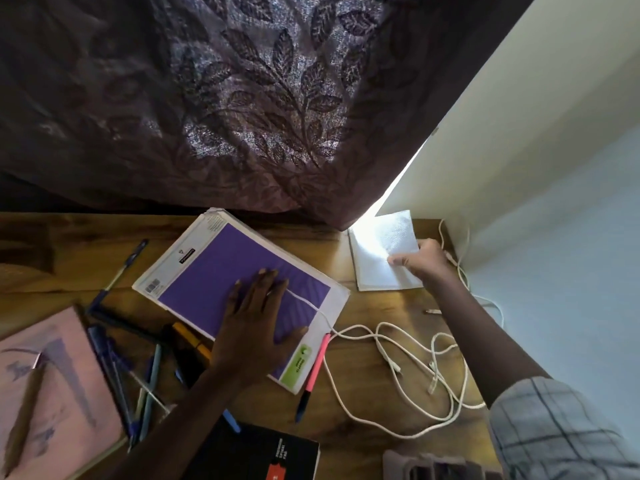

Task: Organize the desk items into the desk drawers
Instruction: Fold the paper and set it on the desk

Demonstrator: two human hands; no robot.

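One purple pad [207, 271] under left hand [258, 327], label [298, 367] blurred, right hand [420, 259] pinching napkin [377, 251]

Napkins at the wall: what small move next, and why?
Probably lift the napkins straight up. The right hand pinches their right edge, the left hand lies flat on the purple pad, and a white cable runs close beside them, so lifting should avoid snagging it.

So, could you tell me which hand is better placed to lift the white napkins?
Right hand: it pinches the napkins at their edge, while the left hand lies flat on the purple pad.
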